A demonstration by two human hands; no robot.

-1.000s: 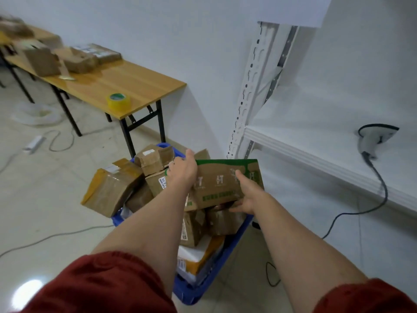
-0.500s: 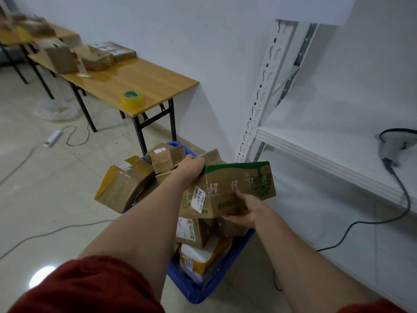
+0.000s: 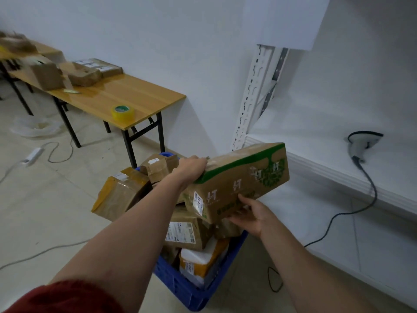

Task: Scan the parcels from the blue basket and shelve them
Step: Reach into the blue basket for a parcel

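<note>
Parcel in both hands: we hold a long cardboard box with a green edge (image 3: pixel 243 179) just above the heap in the blue basket (image 3: pixel 180 283), clear of the parcels under it. The box is tilted, its right end higher and close to the front edge of the white shelf (image 3: pixel 320 145).

Our left hand (image 3: pixel 191 169) has its grip closed over the box's upper left end, fingers curled across the top and out of sight behind it. Our right hand (image 3: pixel 250 214) takes the lower edge from beneath, thumb on the near face, the grip wrapped round that edge. A white label sits at the left end of the near face.

The basket stands on the floor, piled with parcels: a taped brown parcel (image 3: pixel 121 195) overhangs its left rim, a small carton (image 3: pixel 160 166) sits at the far end, and a labelled parcel (image 3: pixel 187 231) lies right below the held box.

On the shelf, well to the right, lies the scanner (image 3: pixel 361 143), its cable (image 3: pixel 370 190) dropping over the shelf edge to the floor.

Against the wall at the left, the wooden worktop (image 3: pixel 126 96) carries a yellow tape roll (image 3: pixel 123 112) near its corner and more cardboard boxes (image 3: pixel 83 74) further back. A power strip (image 3: pixel 31 155) lies on the floor.
</note>
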